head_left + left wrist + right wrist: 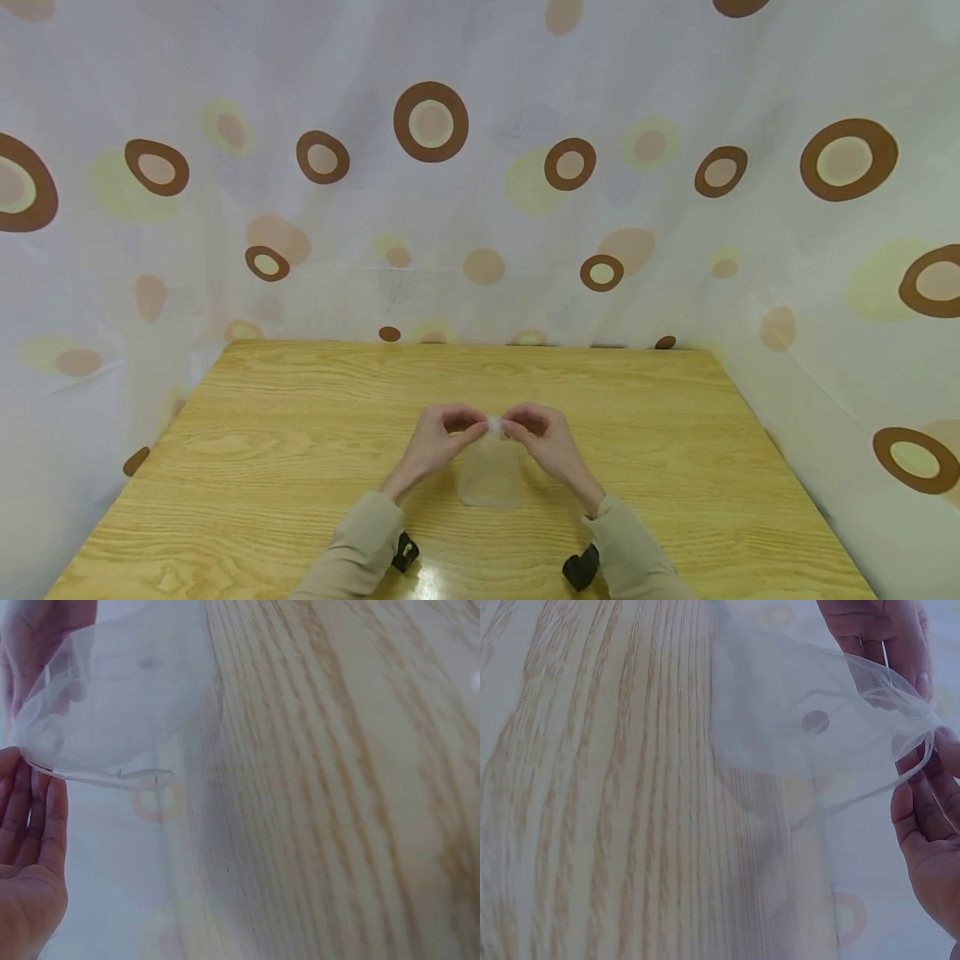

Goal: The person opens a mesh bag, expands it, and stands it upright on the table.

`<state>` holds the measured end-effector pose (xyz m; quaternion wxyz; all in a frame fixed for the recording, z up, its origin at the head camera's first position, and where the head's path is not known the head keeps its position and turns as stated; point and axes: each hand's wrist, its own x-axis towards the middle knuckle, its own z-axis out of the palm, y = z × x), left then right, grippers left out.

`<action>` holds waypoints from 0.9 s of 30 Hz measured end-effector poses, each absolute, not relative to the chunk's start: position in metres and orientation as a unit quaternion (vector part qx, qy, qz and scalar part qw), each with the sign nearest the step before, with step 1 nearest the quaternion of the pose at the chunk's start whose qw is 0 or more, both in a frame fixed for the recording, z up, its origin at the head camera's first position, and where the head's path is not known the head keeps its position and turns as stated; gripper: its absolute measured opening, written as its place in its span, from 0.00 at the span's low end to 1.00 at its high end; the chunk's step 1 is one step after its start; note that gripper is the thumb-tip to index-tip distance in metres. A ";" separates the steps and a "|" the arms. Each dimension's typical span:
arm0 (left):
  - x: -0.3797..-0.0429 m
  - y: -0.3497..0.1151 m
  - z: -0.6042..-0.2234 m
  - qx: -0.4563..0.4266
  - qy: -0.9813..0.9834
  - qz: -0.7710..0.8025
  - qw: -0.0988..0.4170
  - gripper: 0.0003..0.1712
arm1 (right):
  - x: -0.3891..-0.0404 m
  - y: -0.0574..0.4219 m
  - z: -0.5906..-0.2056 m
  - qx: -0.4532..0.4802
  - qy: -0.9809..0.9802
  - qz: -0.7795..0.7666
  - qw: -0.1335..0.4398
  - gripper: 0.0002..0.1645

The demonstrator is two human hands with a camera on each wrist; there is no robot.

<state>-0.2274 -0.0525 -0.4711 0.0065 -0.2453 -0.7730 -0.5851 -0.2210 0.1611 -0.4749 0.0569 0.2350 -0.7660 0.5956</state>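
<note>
A sheer white drawstring pouch [491,479] is held by its gathered neck in front of the person, its wider bottom lower down. My left hand [441,437] pinches one side of the neck between thumb and fingertips. From the other side my right hand [551,440] pinches the same neck, close to the left. A thin white cord [859,799] trails from the neck in the right wrist view. Through the see-through fabric [142,697] part of the right hand shows in the left wrist view. Whether the pouch's bottom touches the table cannot be told.
The wood-grain table [300,400] lies beneath both hands. Behind it and along its sides hangs a pale curtain [495,100] with brown rings and beige spots. Black straps [581,568] sit at the cuffs of the beige sleeves [637,550].
</note>
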 end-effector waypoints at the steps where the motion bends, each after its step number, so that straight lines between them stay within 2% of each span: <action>1: -0.228 -0.053 -0.471 -0.245 -0.774 -0.584 0.006 0.07 | -0.221 0.161 -0.475 0.234 -0.767 0.595 0.057 0.06; 8: -0.228 -0.053 -0.471 -0.246 -0.778 -0.577 0.009 0.07 | -0.221 0.161 -0.474 0.228 -0.793 0.561 0.073 0.05; 27: -0.227 -0.052 -0.470 -0.242 -0.788 -0.567 0.002 0.08 | -0.218 0.163 -0.472 0.183 -0.831 0.521 0.060 0.05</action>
